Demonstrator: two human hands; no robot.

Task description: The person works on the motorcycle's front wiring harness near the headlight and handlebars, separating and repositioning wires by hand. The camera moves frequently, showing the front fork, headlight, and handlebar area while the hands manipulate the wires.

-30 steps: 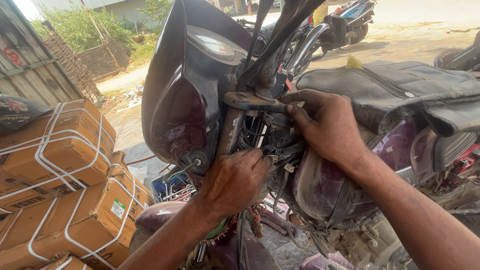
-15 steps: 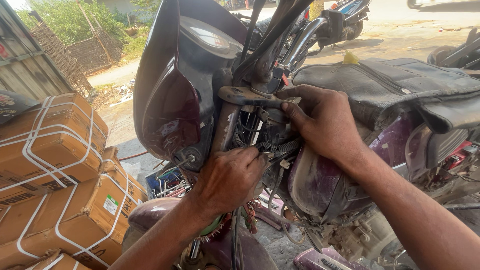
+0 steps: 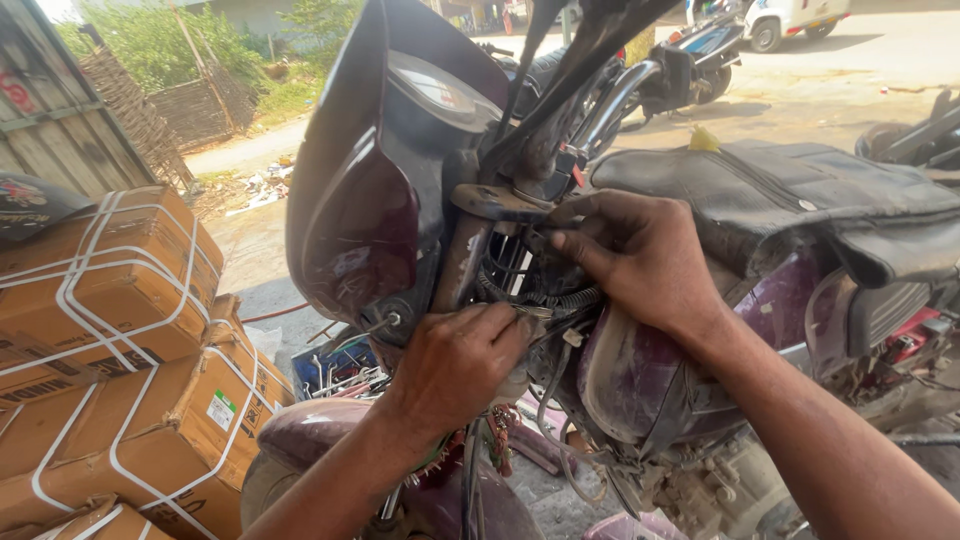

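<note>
A maroon motorcycle fills the view, with its front cowl (image 3: pixel 370 200) at the left and its dusty fuel tank (image 3: pixel 650 380) below the black seat cover (image 3: pixel 800 190). My left hand (image 3: pixel 455 365) is closed around something small and metallic beside the steering head, under the cowl; what it grips is mostly hidden. My right hand (image 3: pixel 640 260) reaches into the bundle of cables (image 3: pixel 520 275) behind the fork bracket (image 3: pixel 500 205), its fingers pinched on a wire there. The two hands are a few centimetres apart.
Strapped cardboard boxes (image 3: pixel 110 340) are stacked at the left. A blue tray of tools (image 3: pixel 335 375) lies on the ground under the cowl. The front mudguard (image 3: pixel 310 430) sits below my left arm. Other motorcycles (image 3: pixel 700 50) stand behind on the road.
The view has shifted slightly. My left hand has moved a little up and right toward the cables; my right hand stays in the wiring behind the fork bracket.
</note>
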